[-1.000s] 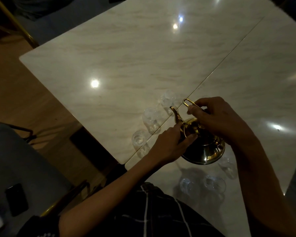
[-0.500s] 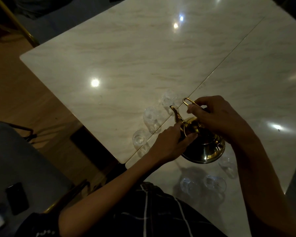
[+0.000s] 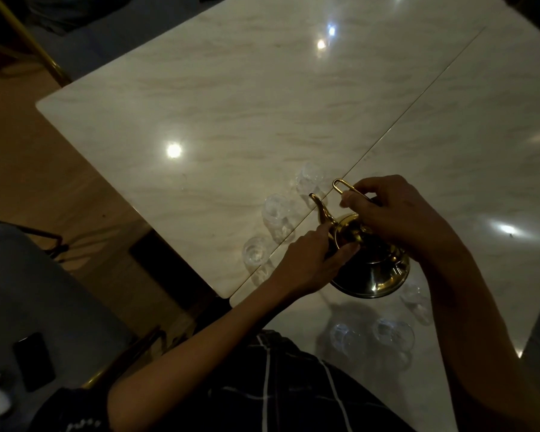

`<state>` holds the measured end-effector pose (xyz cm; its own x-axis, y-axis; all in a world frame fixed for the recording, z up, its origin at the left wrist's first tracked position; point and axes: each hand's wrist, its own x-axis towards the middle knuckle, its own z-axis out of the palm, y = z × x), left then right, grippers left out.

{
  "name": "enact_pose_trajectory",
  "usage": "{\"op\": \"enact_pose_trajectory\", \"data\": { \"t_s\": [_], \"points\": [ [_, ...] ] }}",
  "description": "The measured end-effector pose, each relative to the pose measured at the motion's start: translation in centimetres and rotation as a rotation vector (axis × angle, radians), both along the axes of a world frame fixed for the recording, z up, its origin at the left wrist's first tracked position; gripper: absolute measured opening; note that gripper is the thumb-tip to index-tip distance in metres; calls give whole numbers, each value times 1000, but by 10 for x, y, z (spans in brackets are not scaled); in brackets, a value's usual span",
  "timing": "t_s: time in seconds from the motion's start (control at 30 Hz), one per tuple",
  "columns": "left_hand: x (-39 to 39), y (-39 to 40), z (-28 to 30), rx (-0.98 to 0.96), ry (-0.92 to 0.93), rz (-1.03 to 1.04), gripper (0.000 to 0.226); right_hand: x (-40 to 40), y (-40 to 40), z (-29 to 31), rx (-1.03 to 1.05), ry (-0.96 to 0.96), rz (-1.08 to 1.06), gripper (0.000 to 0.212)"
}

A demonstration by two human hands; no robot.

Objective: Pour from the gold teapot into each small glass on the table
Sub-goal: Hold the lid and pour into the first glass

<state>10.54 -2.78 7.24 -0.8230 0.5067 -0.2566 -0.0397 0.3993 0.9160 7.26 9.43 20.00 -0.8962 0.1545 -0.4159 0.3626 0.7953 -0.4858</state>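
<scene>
Gold teapot [image 3: 375, 277] ringed by small glasses [image 3: 276, 207]; right hand [image 3: 396, 213] gripping handle, left hand [image 3: 312, 260] pinching lid

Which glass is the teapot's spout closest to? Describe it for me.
Find the seam between the two marble tabletops, then the gold teapot on it. Three glasses line up left of the spout; it is the farthest glass, nearest the spout's tip.

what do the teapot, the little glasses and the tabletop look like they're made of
Gold teapot: polished metal, probably brass or gold-plated; it mirrors the lights.
Small glasses, e.g.: clear glass, judging by see-through walls and bright glints.
Tabletop: glossy pale marble or marble-look laminate; faint veining and sharp lamp reflections, cannot tell which.
</scene>
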Motion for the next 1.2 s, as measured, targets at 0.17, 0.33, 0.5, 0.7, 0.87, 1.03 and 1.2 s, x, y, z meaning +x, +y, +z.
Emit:
{"op": "enact_pose_trajectory", "data": {
  "t_s": [0.17,0.33,0.5,0.7,0.87,1.03,1.2],
  "points": [
    [-1,0,1,0,-3,-2,54,0,1,0,-1,1,6,26],
    [-1,0,1,-3,-4,2,53,-1,2,-1,-8,-3,1,27],
    [-2,1,0,-6,-8,-5,54,-1,2,-2,-12,-2,2,24],
    [-3,1,2,-9,-10,-5,53,-1,4,-2,-11,0,4,24],
    [-2,1,3,-7,-10,-3,53,-2,4,-3,-10,3,3,25],
    [-3,1,2,-10,-20,4,52,-2,5,-6,-9,1,7,24],
    [-3,1,0,5,-24,15,51,-3,6,-9,-6,-2,4,24]
  ]
}}
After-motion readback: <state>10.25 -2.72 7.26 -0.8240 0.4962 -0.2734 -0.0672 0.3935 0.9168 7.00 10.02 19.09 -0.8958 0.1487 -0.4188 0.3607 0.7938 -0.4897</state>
